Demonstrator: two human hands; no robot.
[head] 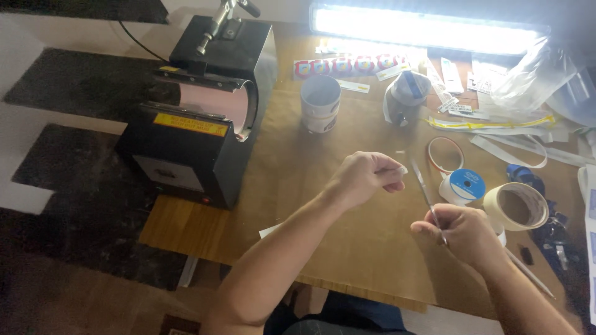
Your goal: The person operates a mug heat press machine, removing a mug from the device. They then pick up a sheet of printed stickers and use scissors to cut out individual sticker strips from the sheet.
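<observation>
My left hand point(366, 177) hovers over the middle of the brown table point(323, 217), fingers pinched on a small white scrap of paper or tape point(402, 169). My right hand point(459, 232) is lower right, closed around a thin metal tool point(423, 189), likely tweezers or slim scissors, whose tip points up toward the scrap. A white mug point(320, 103) stands upright at the back of the table. A second mug wrapped in printed paper point(403, 96) lies to its right.
A black mug heat press point(198, 118) takes the table's left end. Right of my hands lie a wide roll of masking tape point(516, 206), a blue-labelled tape roll point(464, 185), a thin ring point(444, 155), paper strips and plastic bags. A bright strip lamp point(428, 30) lines the back.
</observation>
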